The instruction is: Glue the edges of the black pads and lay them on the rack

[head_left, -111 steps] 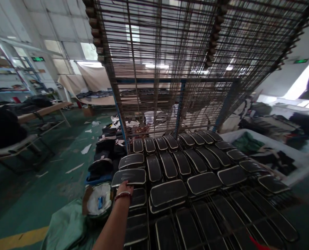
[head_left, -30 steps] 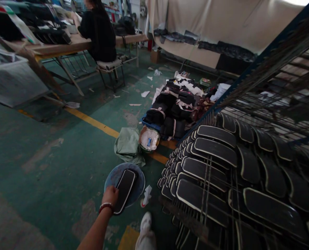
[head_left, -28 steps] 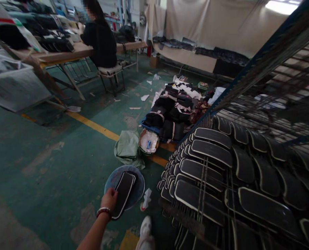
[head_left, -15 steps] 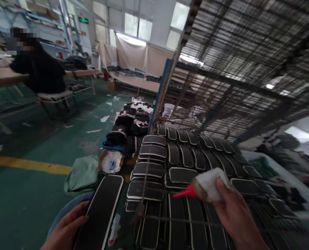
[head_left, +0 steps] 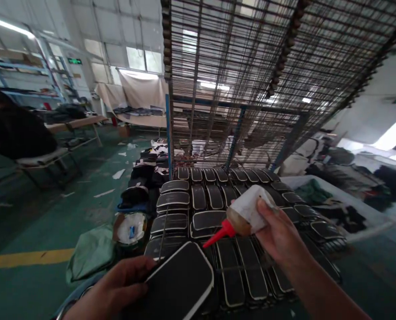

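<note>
My left hand [head_left: 121, 284] grips the left edge of a black panel [head_left: 178, 284] with a pale rim, at the lower middle. In my right hand [head_left: 278, 231] is a whitish glue bottle [head_left: 249, 211], tilted so that its red nozzle points down and left. The nozzle tip is close to the panel's upper right corner; whether they touch is hard to tell. Rows of similar black panels [head_left: 229, 269] with pale edges lie stacked behind and below the bottle.
A wire rack [head_left: 238, 58] slants up over the panels. At left are a green cloth bundle [head_left: 93, 251], a round container [head_left: 131, 229] and dark piles [head_left: 136, 193] on the floor. A seated person [head_left: 16, 126] is far left; a white bin [head_left: 361, 209] stands right.
The view has turned right. My left hand has brought the panel rightward beneath the nozzle, and the bottle in my right hand is now nearer to it.
</note>
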A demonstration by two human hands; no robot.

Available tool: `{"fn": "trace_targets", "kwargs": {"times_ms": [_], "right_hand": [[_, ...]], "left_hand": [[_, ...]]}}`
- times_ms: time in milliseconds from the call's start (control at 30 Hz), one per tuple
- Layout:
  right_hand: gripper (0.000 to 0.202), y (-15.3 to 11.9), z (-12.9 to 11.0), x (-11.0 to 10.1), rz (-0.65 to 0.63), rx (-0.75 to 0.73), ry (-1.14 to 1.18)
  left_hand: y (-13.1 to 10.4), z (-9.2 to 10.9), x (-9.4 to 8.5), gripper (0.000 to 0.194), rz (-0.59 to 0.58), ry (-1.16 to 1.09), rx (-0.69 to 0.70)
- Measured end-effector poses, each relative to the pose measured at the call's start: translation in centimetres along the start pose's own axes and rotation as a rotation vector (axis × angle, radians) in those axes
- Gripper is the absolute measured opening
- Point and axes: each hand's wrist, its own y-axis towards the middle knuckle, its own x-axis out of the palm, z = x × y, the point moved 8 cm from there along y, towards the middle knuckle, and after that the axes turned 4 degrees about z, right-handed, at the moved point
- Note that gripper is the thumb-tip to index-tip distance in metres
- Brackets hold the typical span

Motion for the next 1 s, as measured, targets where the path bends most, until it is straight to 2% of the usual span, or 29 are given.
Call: {"fn": "trace_targets", "kwargs": {"times_ms": [133,367,700,1000], "right_hand": [[0.036,-0.4,-0.9,-0.2,-0.041,-0.007,0.007],[0.033,-0.2,-0.7,-0.3,-0.079,-0.004,0.008],[0.031,0.4,-0.3,0.4,-0.174,-0.027,0.021],[0.026,0.1,0.0,0.3,-0.191,-0.014,0.056]], "left_hand": [[-0.9,2.0,2.1,0.032,-0.101,0.121,-0.028],[-1.1,3.4,3.4,0.027,-0.146,0.183,-0.068],[-0.4,4.6,3.6,0.023,-0.214,0.178,-0.004],[0.2,4.6,2.7,0.022,-0.186,0.091,-0.010]]}}
